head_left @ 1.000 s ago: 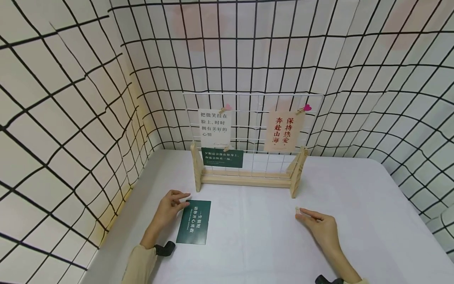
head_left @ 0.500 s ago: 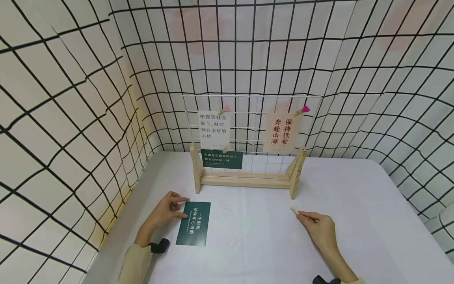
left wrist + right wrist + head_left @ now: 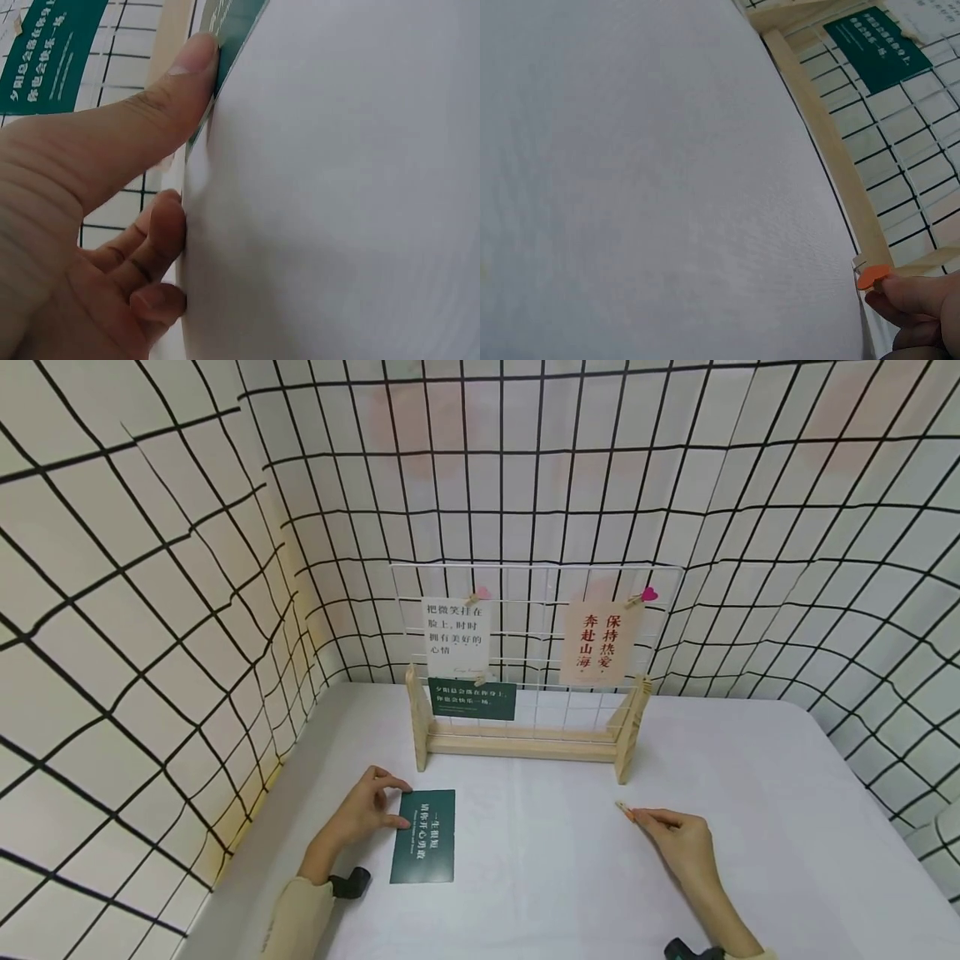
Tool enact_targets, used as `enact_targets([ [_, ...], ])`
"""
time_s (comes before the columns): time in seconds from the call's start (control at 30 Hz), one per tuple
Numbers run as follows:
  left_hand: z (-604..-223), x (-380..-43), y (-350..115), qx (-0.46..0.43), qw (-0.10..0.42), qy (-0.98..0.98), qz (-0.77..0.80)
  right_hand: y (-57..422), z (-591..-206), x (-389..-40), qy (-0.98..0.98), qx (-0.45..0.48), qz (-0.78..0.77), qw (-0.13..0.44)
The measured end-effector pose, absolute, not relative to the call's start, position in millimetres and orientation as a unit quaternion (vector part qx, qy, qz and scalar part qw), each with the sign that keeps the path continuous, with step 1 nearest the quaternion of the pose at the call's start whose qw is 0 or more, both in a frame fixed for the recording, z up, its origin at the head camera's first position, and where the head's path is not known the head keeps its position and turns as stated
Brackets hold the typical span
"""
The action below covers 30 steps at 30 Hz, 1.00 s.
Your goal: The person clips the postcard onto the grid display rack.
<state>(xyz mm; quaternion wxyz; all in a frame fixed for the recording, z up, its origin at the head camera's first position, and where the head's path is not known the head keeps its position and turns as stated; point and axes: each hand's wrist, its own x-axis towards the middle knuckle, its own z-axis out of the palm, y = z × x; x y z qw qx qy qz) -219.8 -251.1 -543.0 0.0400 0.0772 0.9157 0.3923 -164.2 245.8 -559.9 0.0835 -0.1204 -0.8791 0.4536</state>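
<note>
In the head view a dark green card with white lettering lies flat on the white table. My left hand is at its upper left corner: the thumb rests on the card's left side, and the index finger touches near the top corner, spread apart from the thumb. Further right, above the table, my right hand pinches a small wooden clothespin by finger and thumb. An orange decoration on that clothespin shows in the right wrist view.
Behind the hands stands a white wire rack on a wooden base. Clipped to it are a white card, a green card and a pinkish card with red lettering. Black-gridded fabric walls enclose the back and sides.
The green card on the table has shifted slightly right with my left hand, whose thumb has slid down along its edge. My right hand has turned the clothespin, and its orange part now shows.
</note>
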Motion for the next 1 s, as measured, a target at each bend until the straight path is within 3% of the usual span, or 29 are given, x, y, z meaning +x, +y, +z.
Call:
enact_targets([
  [0.43,-550,-210,-216,0.026,-0.006,0.934,0.355,245,-563,-169,-0.877,-0.142,0.455,0.070],
  [0.7,-550,-203,-189,0.038,-0.021,0.929,0.367,241,-561,-170,-0.868,-0.139,0.466,0.097],
  [1.0,-549,-203,-185,0.035,-0.016,0.885,0.465,242,-556,-170,-0.868,-0.152,0.469,0.059],
])
